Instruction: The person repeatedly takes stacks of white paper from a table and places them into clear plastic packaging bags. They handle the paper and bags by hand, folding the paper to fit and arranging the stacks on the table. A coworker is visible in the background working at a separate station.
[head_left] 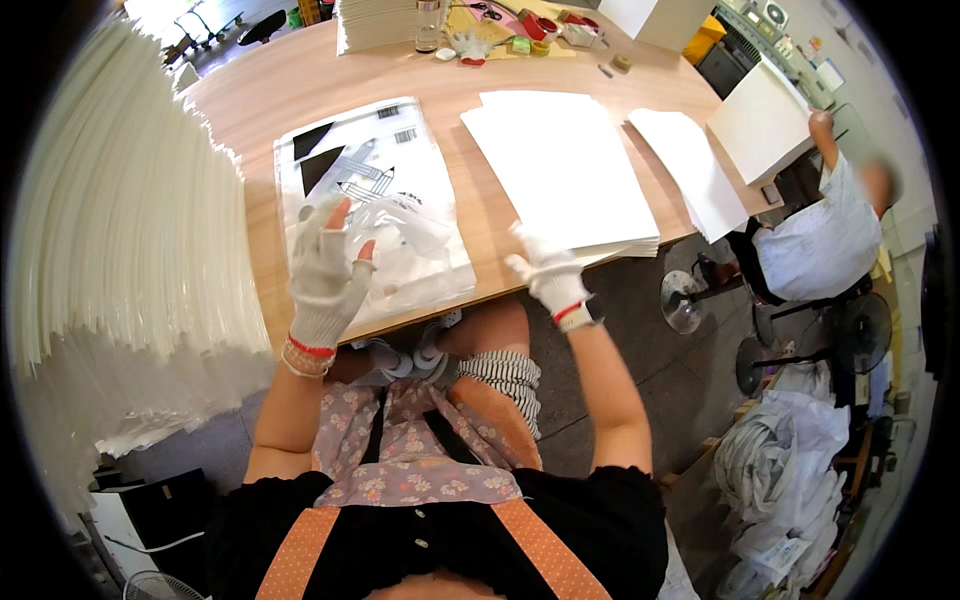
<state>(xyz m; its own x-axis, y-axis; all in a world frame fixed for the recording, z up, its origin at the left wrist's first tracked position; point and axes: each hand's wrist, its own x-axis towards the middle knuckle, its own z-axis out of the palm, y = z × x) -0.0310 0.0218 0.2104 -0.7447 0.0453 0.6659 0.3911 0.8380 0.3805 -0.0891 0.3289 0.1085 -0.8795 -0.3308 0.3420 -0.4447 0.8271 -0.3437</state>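
Observation:
My left hand [332, 265], in a white glove with bare thumb and forefinger tips, is over a pile of printed clear plastic bags [425, 190]. Its thumb and forefinger are apart. Beside these fingers a crumpled clear part of the top bag [405, 235] stands up; whether they touch it I cannot tell. My right hand [552, 280], also gloved, is at the near left corner of a stack of white sheets [560, 165]. Its fingers are spread, with the tips by the stack's edge and nothing visible between them.
A tall pile of whitish plastic sleeves [120, 200] rises at the left. A smaller paper stack [690, 165] lies to the right, near a white box [760, 120]. Tape rolls [540, 30] and a bottle [427, 25] stand far back. Another person [825, 235] sits at the right.

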